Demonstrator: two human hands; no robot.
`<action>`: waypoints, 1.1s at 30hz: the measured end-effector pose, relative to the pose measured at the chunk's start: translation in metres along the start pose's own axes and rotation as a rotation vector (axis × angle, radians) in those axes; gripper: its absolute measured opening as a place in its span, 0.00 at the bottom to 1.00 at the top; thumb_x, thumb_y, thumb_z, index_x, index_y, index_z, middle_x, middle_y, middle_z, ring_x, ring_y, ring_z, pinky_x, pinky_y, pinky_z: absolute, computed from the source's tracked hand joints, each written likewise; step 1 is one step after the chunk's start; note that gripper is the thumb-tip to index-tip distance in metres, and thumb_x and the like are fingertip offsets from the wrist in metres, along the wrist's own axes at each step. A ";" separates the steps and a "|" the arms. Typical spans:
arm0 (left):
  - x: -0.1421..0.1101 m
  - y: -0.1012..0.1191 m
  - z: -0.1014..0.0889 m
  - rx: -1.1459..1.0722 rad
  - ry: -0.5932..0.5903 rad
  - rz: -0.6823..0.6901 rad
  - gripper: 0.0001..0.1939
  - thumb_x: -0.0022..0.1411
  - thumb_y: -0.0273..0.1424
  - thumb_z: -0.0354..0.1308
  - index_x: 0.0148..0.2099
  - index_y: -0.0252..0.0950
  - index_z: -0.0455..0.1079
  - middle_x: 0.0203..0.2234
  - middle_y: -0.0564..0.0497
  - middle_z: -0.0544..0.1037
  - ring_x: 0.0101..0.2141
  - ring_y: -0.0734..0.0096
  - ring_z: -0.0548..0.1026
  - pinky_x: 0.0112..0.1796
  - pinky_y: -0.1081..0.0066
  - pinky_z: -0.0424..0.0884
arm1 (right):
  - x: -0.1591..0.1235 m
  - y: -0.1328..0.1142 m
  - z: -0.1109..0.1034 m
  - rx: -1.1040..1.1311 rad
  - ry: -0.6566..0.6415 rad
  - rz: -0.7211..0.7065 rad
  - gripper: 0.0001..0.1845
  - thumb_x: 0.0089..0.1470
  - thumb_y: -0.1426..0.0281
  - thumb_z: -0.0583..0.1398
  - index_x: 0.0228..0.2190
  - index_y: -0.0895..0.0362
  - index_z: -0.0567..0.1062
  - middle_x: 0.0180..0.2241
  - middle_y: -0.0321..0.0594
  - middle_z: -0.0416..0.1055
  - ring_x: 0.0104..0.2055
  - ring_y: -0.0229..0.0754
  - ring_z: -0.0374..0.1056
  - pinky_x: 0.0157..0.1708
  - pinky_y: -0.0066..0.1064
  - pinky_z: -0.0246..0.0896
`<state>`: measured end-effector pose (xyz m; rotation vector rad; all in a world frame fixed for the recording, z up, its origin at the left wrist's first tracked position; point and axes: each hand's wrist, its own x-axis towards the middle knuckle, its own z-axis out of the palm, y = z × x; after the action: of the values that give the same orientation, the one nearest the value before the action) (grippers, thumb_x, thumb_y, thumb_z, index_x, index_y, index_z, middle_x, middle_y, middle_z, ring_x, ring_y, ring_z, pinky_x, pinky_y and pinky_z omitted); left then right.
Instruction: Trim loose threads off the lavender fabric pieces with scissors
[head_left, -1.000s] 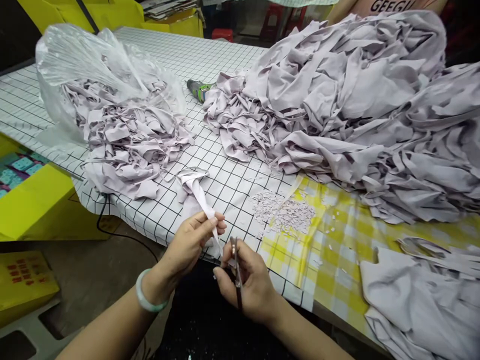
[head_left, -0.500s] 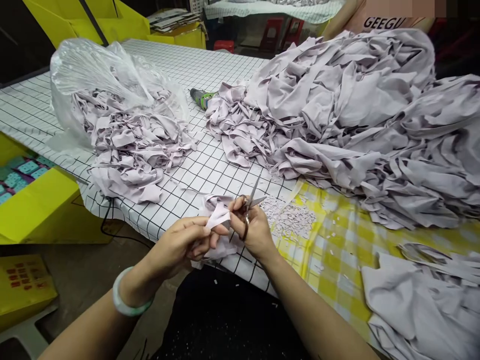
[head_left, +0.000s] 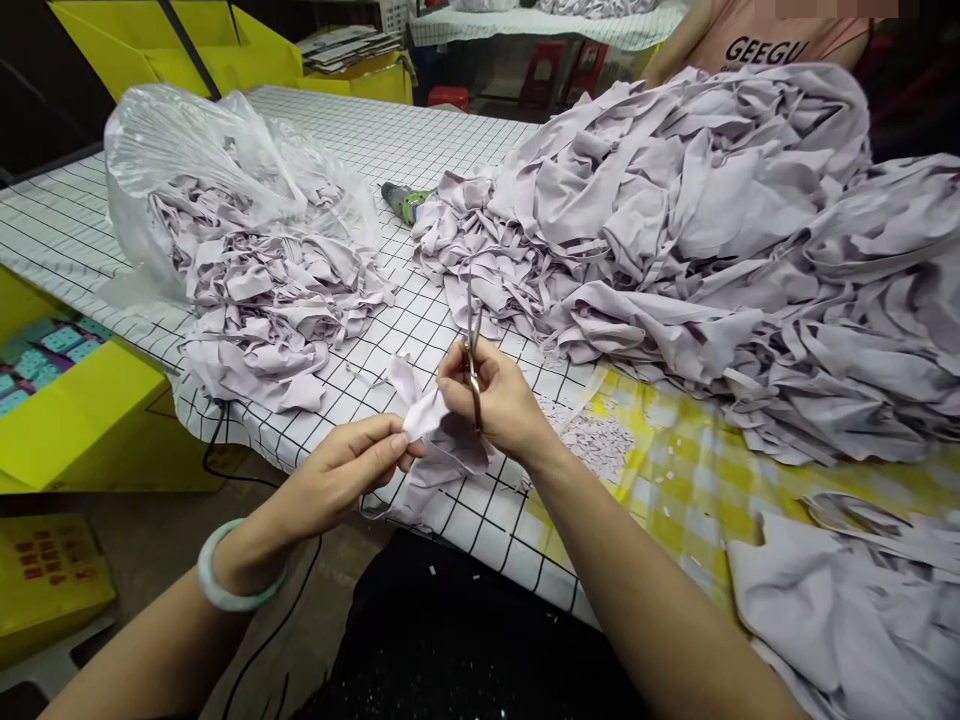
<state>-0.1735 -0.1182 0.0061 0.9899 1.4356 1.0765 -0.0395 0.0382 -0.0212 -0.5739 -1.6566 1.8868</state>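
At the upper left, a crinkly, see-through plastic bag [head_left: 202,130] lies open over wrinkled, pale lilac cloth strips [head_left: 255,280], maybe to keep them together. Near the middle, the left hand [head_left: 349,465] has its fingertips pinched on a soft, thin, pale lilac cloth piece [head_left: 424,415], likely so it stays pulled out and easy to see. Just right, the right hand [head_left: 506,400] is closed around shiny metal scissors [head_left: 474,365] with thin blades pointing up, perhaps to keep the sharp tips off the cloth. I cannot tell if its fingers grip the cloth too. Farther right, tiny flat snips [head_left: 600,445] lie on the desk [head_left: 465,130], below a big, floppy lilac heap [head_left: 675,200].
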 end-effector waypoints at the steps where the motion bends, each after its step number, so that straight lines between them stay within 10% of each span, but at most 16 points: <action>1: 0.001 0.000 -0.001 -0.114 0.004 -0.041 0.14 0.68 0.39 0.56 0.39 0.33 0.74 0.21 0.55 0.61 0.22 0.77 0.56 0.22 0.74 0.50 | -0.003 0.000 -0.001 -0.010 -0.077 -0.022 0.15 0.45 0.68 0.67 0.35 0.54 0.68 0.37 0.35 0.70 0.34 0.37 0.65 0.31 0.29 0.63; 5: 0.010 -0.005 -0.006 -0.398 -0.001 -0.168 0.13 0.63 0.38 0.60 0.34 0.32 0.71 0.20 0.55 0.62 0.20 0.79 0.57 0.21 0.75 0.53 | -0.020 0.009 0.000 -0.024 -0.307 0.004 0.17 0.47 0.68 0.68 0.38 0.54 0.70 0.43 0.38 0.72 0.35 0.37 0.67 0.32 0.30 0.64; 9: 0.020 -0.015 -0.013 -0.255 0.006 -0.254 0.11 0.66 0.38 0.56 0.43 0.35 0.67 0.18 0.60 0.60 0.17 0.81 0.48 0.19 0.78 0.45 | -0.023 0.019 0.002 -0.047 -0.197 0.075 0.09 0.45 0.71 0.65 0.32 0.56 0.71 0.27 0.31 0.66 0.27 0.33 0.61 0.27 0.27 0.57; 13: 0.021 -0.018 -0.013 0.226 0.193 0.011 0.05 0.66 0.32 0.53 0.38 0.37 0.67 0.24 0.56 0.67 0.24 0.75 0.62 0.25 0.77 0.58 | -0.012 0.010 0.000 0.065 -0.165 0.233 0.10 0.42 0.69 0.66 0.29 0.56 0.71 0.20 0.27 0.62 0.21 0.31 0.54 0.21 0.25 0.48; 18: 0.014 -0.003 -0.011 0.397 -0.080 0.153 0.13 0.70 0.33 0.49 0.34 0.35 0.71 0.26 0.51 0.70 0.28 0.71 0.66 0.29 0.72 0.62 | -0.001 0.002 -0.006 0.160 -0.086 0.298 0.13 0.37 0.69 0.69 0.27 0.58 0.72 0.22 0.28 0.64 0.22 0.30 0.55 0.23 0.24 0.49; 21: 0.013 0.003 -0.011 0.341 -0.211 0.142 0.15 0.72 0.35 0.50 0.35 0.35 0.73 0.26 0.51 0.69 0.29 0.71 0.66 0.30 0.72 0.64 | 0.002 0.009 -0.005 0.218 -0.128 0.342 0.16 0.36 0.67 0.71 0.27 0.58 0.72 0.21 0.28 0.66 0.21 0.31 0.57 0.23 0.25 0.50; 26: 0.022 -0.004 0.006 0.114 0.079 0.405 0.14 0.71 0.31 0.53 0.35 0.36 0.76 0.46 0.45 0.69 0.51 0.61 0.68 0.56 0.65 0.63 | -0.004 0.028 0.018 0.395 -0.118 0.313 0.24 0.33 0.63 0.76 0.28 0.57 0.70 0.23 0.29 0.67 0.25 0.32 0.61 0.27 0.25 0.56; 33: 0.047 -0.011 0.035 -0.481 0.173 0.367 0.15 0.69 0.32 0.56 0.30 0.31 0.73 0.34 0.50 0.65 0.23 0.81 0.62 0.28 0.74 0.64 | -0.036 0.034 0.012 0.208 -0.029 0.251 0.25 0.41 0.56 0.73 0.30 0.54 0.67 0.26 0.31 0.65 0.29 0.36 0.60 0.31 0.29 0.57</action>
<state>-0.1451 -0.0717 -0.0184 0.8362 1.0652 1.7166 -0.0246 0.0029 -0.0544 -0.6961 -1.4352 2.2239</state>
